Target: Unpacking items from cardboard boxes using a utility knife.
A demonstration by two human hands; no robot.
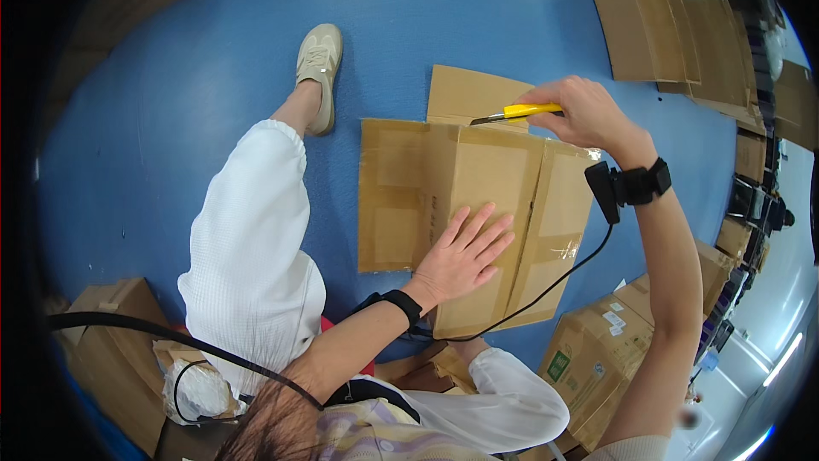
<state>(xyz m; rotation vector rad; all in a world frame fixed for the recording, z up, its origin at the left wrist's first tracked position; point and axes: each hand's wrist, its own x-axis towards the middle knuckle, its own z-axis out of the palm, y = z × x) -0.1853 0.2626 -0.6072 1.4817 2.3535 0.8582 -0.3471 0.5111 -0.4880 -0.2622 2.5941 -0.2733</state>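
Note:
A brown cardboard box [490, 175] lies in front of me with flaps folded outward at its left, far and right sides. My left hand [461, 258] rests flat on its upper face, fingers spread. In my right hand [584, 113] is a yellow utility knife [531, 110], gripped by its handle. The blade is out and points left, at or just above the box's far edge; I cannot tell whether it touches. Clear tape shows on the left flap [392, 197] and on the right part of the box. A dark slit runs along the seam near the right side.
Cardboard boxes stand at the far right [640, 22], near right [597, 350] and lower left [119, 350]. A cable [559, 282] from my right wristband hangs across the box. My shoe [318, 69] is on the blue floor [153, 154]. White plastic wrapping [198, 388] sits lower left.

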